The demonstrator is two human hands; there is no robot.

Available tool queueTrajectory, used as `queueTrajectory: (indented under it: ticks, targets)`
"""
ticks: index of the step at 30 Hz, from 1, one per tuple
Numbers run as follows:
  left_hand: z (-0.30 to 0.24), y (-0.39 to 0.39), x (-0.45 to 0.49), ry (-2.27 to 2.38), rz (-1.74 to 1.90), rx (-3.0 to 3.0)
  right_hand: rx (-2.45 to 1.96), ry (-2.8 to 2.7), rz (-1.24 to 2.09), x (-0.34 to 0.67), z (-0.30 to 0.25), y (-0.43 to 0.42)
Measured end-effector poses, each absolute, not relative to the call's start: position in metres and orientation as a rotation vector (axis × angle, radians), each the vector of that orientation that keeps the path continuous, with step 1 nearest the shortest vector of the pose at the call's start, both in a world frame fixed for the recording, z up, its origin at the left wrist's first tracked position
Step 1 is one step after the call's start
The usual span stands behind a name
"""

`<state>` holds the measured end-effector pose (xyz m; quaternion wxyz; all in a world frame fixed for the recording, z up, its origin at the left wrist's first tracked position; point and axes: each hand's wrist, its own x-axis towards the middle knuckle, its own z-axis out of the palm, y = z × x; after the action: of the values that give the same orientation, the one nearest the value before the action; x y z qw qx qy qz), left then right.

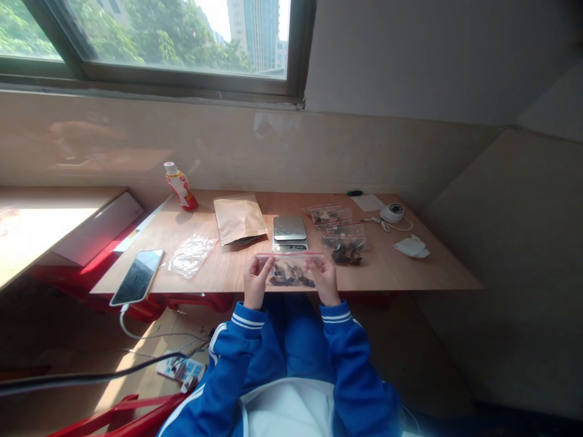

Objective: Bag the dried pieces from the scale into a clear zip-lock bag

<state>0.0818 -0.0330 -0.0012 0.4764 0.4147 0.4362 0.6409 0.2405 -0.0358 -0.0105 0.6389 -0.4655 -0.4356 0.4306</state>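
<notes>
A clear zip-lock bag [292, 274] with dark, dried pieces inside is held at the table's front edge. My left hand [257, 278] pinches its left upper corner, thumb on the near face. On the other side, my right hand [325, 276] grips the right upper corner the same way. The red zip strip runs along the top between both hands. Just behind the bag sits a small digital scale [290, 229] with a bare metal plate. To the right lie several similar filled zip-lock bags [347, 247]. A brown kraft pouch [240, 218] lies left of the scale.
Clear plastic bags [191, 255] and a phone [138, 276] on a charging cable lie at left. A drink bottle [181, 187] stands behind them. A white dome camera [392, 212] and a crumpled tissue [412, 246] are at right. A power strip [181, 368] lies below.
</notes>
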Motion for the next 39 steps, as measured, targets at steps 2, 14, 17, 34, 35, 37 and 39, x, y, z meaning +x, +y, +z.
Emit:
queueTrajectory:
  ticks: [2,14,17,34,35,37,39]
  targets:
    - [-0.001,-0.033,0.081,1.067,1.556,0.999,-1.067,-0.969,0.969,0.24,-0.011,-0.034]
    - [-0.001,-0.033,0.077,1.097,1.554,1.095,-1.171,-0.99,0.802,0.243,-0.006,-0.036]
    - [-0.003,-0.029,0.079,1.125,1.567,1.093,-1.111,-1.019,0.836,0.241,-0.005,-0.032]
    - [-0.003,-0.03,0.081,1.109,1.485,0.99,-1.046,-1.136,1.014,0.232,0.003,-0.031]
    - [-0.003,-0.03,0.08,1.101,1.475,0.996,-1.064,-1.129,0.985,0.232,0.002,-0.031]
    - [-0.002,-0.03,0.079,1.093,1.473,1.017,-1.094,-1.116,0.941,0.232,0.0,-0.032]
    - [-0.001,-0.03,0.078,1.101,1.487,1.043,-1.102,-1.098,0.923,0.231,-0.001,-0.033]
